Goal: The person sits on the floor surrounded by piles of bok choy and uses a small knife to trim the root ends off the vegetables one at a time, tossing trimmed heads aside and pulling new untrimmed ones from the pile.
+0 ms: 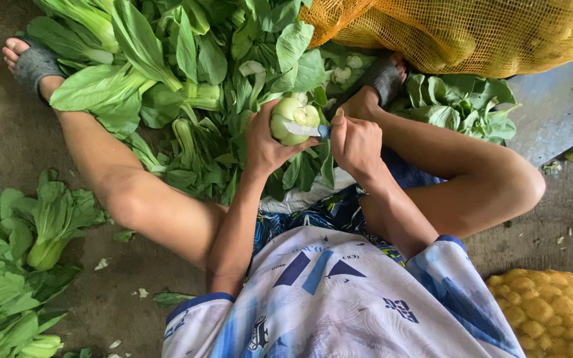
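My left hand (264,142) grips a pale green bok choy (288,118) by its thick base, held up over my lap. My right hand (356,142) holds a small knife (306,129) with a blue handle, and its blade lies flat across the cut base of the bok choy. Both hands are close together, just in front of a big heap of leafy bok choy (193,73) that lies between my bare legs on the concrete floor.
A second pile of bok choy (14,265) lies at the left. A yellow mesh sack (472,33) of produce sits at the top right, another sack (552,315) at the bottom right. My feet in grey sandals (34,63) frame the heap. Leaf scraps dot the floor.
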Demonstrator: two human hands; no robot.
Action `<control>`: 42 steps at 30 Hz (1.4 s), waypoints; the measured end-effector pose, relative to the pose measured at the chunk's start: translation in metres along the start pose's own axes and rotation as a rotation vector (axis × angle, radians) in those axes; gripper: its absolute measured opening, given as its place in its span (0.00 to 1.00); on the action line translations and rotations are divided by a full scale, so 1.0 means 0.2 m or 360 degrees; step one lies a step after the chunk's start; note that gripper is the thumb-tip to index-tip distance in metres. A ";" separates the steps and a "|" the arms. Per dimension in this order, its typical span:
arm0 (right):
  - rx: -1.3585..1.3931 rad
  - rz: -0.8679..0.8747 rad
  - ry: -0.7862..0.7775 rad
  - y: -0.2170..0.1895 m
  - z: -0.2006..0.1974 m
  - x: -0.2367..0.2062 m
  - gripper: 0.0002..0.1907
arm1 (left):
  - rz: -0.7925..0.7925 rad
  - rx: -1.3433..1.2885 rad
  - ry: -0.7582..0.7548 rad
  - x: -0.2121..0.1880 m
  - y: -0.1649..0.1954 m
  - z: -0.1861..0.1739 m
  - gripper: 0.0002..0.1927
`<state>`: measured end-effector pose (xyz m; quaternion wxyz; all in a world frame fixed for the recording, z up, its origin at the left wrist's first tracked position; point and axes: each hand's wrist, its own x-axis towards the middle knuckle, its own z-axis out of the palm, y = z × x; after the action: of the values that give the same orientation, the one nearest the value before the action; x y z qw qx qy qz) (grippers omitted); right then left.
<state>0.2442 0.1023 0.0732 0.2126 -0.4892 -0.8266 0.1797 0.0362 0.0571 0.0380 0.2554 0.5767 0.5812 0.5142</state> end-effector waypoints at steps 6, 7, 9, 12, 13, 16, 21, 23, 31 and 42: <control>-0.0420 0.0047 -0.0083 0.31 0.01 0.00 0.16 | -0.0034 -0.0078 -0.0208 -0.05 -0.01 -0.04 0.46; -0.0529 -0.0028 -0.0061 0.34 0.01 0.00 0.18 | -0.0038 -0.0117 -0.0225 -0.06 -0.01 -0.04 0.47; -0.0206 -0.0018 -0.0137 0.34 0.00 -0.03 0.18 | -0.0206 -0.0171 -0.0335 -0.06 -0.03 -0.04 0.48; -0.0100 -0.0098 -0.0324 0.25 0.01 -0.12 0.12 | -0.0209 -0.0169 -0.0408 -0.06 -0.06 -0.02 0.47; -0.0116 -0.0161 -0.0364 0.21 0.03 -0.12 0.14 | -0.0136 -0.0128 -0.0408 -0.06 -0.06 -0.01 0.46; 0.0172 -0.0114 -0.0222 0.14 0.06 -0.13 0.20 | -0.0143 -0.0019 -0.0466 -0.07 -0.06 0.00 0.47; -0.0211 -0.0092 -0.0178 0.29 0.09 -0.02 0.18 | -0.0099 -0.0140 -0.0501 -0.10 -0.07 -0.05 0.48; -0.0081 0.0178 -0.0227 0.36 0.09 -0.03 0.23 | -0.0205 -0.0286 -0.0495 -0.11 -0.09 -0.05 0.50; 0.1411 -0.0008 -0.0252 0.18 0.27 -0.08 0.41 | -0.0398 -0.0715 -0.0369 -0.12 -0.26 0.20 0.37; 0.2768 0.0547 0.0178 0.41 0.07 0.06 0.45 | -0.1168 0.0639 -0.0498 -0.05 -0.78 -0.03 0.26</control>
<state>0.2914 0.1485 0.0220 0.5192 -0.2800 -0.3012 0.7492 -0.0302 0.0764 -0.1015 0.3889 0.4413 0.7900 0.1729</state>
